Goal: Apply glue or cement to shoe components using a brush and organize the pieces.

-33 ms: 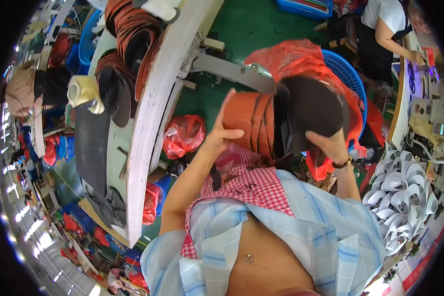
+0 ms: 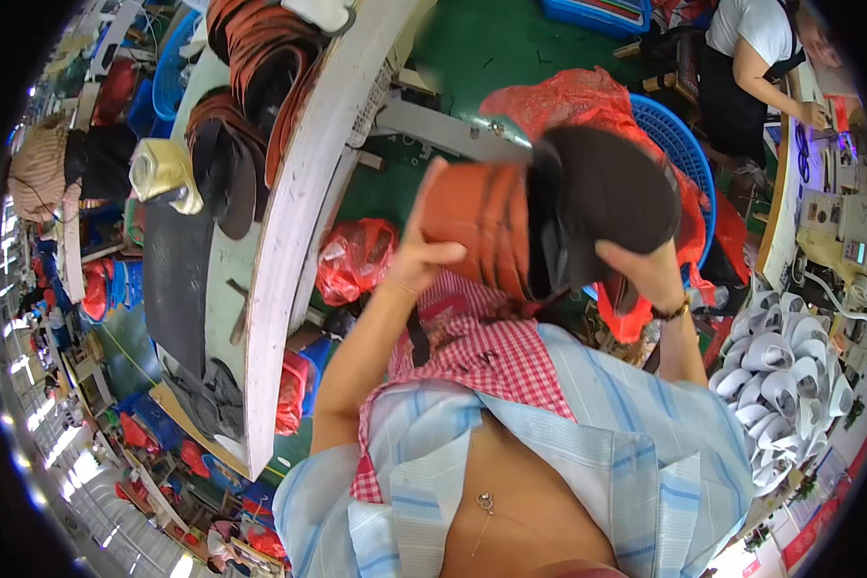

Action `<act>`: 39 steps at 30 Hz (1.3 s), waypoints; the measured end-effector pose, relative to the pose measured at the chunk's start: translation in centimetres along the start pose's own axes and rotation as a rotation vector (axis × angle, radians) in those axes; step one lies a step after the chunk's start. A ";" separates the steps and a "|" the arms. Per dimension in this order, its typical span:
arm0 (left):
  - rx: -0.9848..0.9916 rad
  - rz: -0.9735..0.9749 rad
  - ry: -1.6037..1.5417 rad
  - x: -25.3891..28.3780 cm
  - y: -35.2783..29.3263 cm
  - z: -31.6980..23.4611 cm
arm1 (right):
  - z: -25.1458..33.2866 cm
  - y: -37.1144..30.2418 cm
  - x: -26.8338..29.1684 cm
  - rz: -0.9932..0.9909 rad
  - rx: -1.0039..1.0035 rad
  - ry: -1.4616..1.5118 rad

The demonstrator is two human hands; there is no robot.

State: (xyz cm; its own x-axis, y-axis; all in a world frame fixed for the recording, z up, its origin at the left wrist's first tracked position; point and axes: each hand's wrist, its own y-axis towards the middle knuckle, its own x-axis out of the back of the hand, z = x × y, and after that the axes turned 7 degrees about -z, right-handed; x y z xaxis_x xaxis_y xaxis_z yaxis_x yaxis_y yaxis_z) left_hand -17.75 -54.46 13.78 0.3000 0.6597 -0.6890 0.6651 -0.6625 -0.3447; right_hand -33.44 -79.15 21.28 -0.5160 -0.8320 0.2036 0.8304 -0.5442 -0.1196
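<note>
In front of my chest I hold a stack of nested curved pieces (image 2: pixel 482 226), orange-brown and glossy on the left with a broad, rounded dark brown face (image 2: pixel 618 193) on the right. Their exact kind I cannot make out. My left hand (image 2: pixel 422 252) grips the orange-brown end, thumb on the near side and fingers mostly behind. At the dark end, my right hand (image 2: pixel 650 275) presses its thumb on the lower edge, its other fingers hidden. Similar curved brown pieces (image 2: pixel 265 58) lie stacked on the workbench to my left.
The long white-edged workbench (image 2: pixel 294 183) carries a black mat (image 2: pixel 178 289) and a yellowish container (image 2: pixel 159 175). Behind the stack stands a blue basket (image 2: pixel 684 144) with red plastic (image 2: pixel 568 106). White curved pieces (image 2: pixel 785 376) are heaped at right. A co-worker (image 2: pixel 751 58) works at the far right.
Both hands have shifted the stack slightly left and away from me, and it is a little blurred on the left. The grip looks the same.
</note>
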 end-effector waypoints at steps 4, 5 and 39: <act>-0.207 -0.177 0.019 3.0 -7.5 -10.1 | 8.8 0.5 -7.9 0.159 0.144 -0.108; -0.358 -0.209 0.060 3.3 -10.0 -12.8 | 10.6 -0.1 -11.0 0.194 0.204 -0.041; -1.052 -1.088 1.800 33.4 -35.3 -25.1 | 2.7 -13.7 -48.7 0.485 1.057 0.052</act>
State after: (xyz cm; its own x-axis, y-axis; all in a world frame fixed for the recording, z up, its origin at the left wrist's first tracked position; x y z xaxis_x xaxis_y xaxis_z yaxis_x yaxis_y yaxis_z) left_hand -14.10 -0.12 18.93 -0.5850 0.4326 0.6861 0.7492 -0.0358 0.6614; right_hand -19.10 -30.94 15.59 -0.0838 -0.9451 0.3159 0.6920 0.1729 0.7009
